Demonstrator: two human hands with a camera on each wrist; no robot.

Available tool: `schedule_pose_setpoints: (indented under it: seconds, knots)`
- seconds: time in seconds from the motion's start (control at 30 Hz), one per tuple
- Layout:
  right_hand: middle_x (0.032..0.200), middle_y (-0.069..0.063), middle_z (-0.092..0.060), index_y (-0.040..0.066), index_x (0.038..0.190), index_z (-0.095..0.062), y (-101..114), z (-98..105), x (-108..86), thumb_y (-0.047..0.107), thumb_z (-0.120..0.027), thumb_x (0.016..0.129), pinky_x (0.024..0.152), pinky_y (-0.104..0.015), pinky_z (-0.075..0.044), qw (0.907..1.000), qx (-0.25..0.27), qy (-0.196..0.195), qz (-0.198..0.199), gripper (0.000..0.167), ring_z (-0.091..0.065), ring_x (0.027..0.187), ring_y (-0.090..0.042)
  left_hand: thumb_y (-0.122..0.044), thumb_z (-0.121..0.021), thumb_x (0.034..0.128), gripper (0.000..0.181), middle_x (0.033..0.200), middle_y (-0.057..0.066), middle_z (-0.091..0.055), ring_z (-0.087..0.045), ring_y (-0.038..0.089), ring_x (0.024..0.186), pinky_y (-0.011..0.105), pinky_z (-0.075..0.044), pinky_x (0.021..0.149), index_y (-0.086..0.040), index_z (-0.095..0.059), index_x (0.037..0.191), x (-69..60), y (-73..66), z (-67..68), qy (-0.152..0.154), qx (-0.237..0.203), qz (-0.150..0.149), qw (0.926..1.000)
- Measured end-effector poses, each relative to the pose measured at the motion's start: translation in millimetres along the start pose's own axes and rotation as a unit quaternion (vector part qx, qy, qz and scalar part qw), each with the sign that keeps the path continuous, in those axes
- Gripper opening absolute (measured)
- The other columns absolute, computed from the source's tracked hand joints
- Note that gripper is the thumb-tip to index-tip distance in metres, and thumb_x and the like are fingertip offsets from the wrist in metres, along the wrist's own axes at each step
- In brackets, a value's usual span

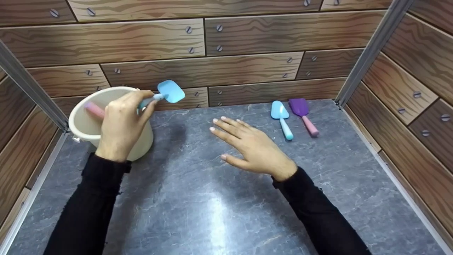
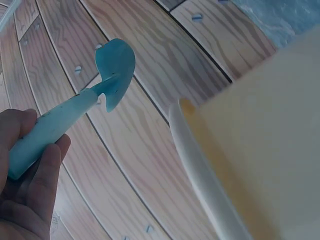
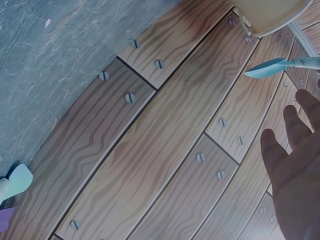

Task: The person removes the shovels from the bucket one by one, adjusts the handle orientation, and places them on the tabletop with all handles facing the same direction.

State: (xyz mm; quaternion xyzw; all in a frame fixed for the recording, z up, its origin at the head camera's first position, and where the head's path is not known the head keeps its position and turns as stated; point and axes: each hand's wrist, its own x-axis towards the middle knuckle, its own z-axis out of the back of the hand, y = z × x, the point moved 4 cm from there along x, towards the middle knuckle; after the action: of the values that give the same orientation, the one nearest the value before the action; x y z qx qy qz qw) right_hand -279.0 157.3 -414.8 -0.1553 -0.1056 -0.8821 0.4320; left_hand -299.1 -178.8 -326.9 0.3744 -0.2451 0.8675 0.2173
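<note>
My left hand (image 1: 122, 122) grips the handle of a light-blue toy shovel (image 1: 171, 91) above the rim of a cream bucket (image 1: 145, 141). The shovel's blade points to the right, beyond the bucket's edge. In the left wrist view the fingers curl round the shovel's pale handle (image 2: 55, 120), beside the bucket's rim (image 2: 200, 175). Inside the bucket a pink handle (image 1: 95, 110) shows; its other end is hidden. My right hand (image 1: 249, 148) hovers over the middle of the table with fingers extended, holding nothing.
A second light-blue shovel (image 1: 283, 118) and a purple shovel with a pink handle (image 1: 304, 117) lie at the back right of the grey marbled table (image 1: 198, 212). Wood-patterned walls (image 1: 247, 67) with metal corner posts (image 1: 371, 53) enclose the table's back and sides.
</note>
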Motion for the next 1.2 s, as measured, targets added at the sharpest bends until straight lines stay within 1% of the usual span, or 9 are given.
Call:
schedule_pose_setpoints:
  seconds: [0.17,0.43,0.6,0.8,0.97,1.07,1.2]
  knots:
    - [0.194,-0.004,-0.038,0.022,0.186,-0.036,-1.3,-0.1,-0.3,0.05,-0.065,0.119,0.147,-0.06,-0.039,1.0,-0.001,-0.002,0.001,0.079,-0.04,0.18,-0.033,-0.015,-0.084,0.1104,0.024,0.125,0.022,-0.088,-0.087,0.043,0.116,0.057,-0.073,0.103,0.002,-0.084,0.128,-4.7,-7.9,-9.0,0.001,-0.017,0.0,0.9999]
    - [0.194,-0.004,-0.036,0.021,0.186,-0.035,-2.1,-0.8,-0.4,0.05,-0.066,0.118,0.148,-0.057,-0.036,1.0,-0.002,0.0,-0.005,0.08,-0.04,0.18,-0.033,-0.016,-0.084,0.1109,0.023,0.127,0.02,-0.089,-0.087,0.04,0.121,0.057,-0.071,0.108,0.0,-0.085,0.128,-14.3,-18.1,-23.2,0.0,-0.036,-0.004,0.9994]
    - [0.194,-0.005,-0.037,0.02,0.186,-0.035,-2.6,-2.1,-0.4,0.049,-0.066,0.118,0.147,-0.059,-0.038,1.0,0.002,-0.003,-0.005,0.08,-0.04,0.18,-0.033,-0.011,-0.085,0.1086,0.02,0.125,0.02,-0.089,-0.087,0.04,0.119,0.055,-0.072,0.106,0.002,-0.085,0.124,-18.4,-24.8,-31.8,-0.003,-0.051,-0.01,0.9986]
    - [0.193,-0.005,-0.039,0.019,0.186,-0.035,-3.0,-2.7,0.2,0.049,-0.067,0.118,0.147,-0.058,-0.038,0.9999,0.009,-0.008,-0.01,0.081,-0.039,0.18,-0.031,-0.009,-0.086,0.1078,0.019,0.126,0.019,-0.089,-0.088,0.038,0.119,0.052,-0.073,0.107,0.001,-0.085,0.124,-23.5,-34.8,-39.6,-0.002,-0.072,-0.012,0.9974]
    - [0.192,-0.007,-0.041,0.017,0.186,-0.036,-4.0,-2.6,0.6,0.047,-0.069,0.117,0.147,-0.056,-0.038,0.9998,0.006,-0.01,-0.017,0.081,-0.041,0.179,-0.031,-0.013,-0.085,0.1091,0.022,0.128,0.018,-0.089,-0.088,0.037,0.12,0.049,-0.073,0.107,0.001,-0.085,0.126,-26.8,-40.5,-45.1,0.001,-0.075,-0.015,0.997]
    - [0.191,-0.009,-0.042,0.014,0.185,-0.037,-4.0,-2.9,0.7,0.045,-0.069,0.118,0.146,-0.057,-0.041,0.9997,0.003,-0.013,-0.021,0.081,-0.043,0.178,-0.032,-0.015,-0.085,0.1101,0.022,0.129,0.018,-0.089,-0.088,0.035,0.12,0.047,-0.073,0.107,0.0,-0.085,0.127,-29.4,-44.0,-48.8,0.002,-0.079,-0.017,0.9967]
    - [0.189,-0.014,-0.046,0.009,0.183,-0.039,-3.7,-2.3,0.5,0.042,-0.07,0.118,0.141,-0.055,-0.048,0.9993,0.0,-0.031,-0.021,0.079,-0.051,0.172,-0.034,-0.015,-0.084,0.1106,0.021,0.129,0.017,-0.089,-0.089,0.033,0.119,0.043,-0.074,0.106,-0.001,-0.085,0.126,-32.4,-50.1,-54.3,0.004,-0.087,-0.023,0.9959]
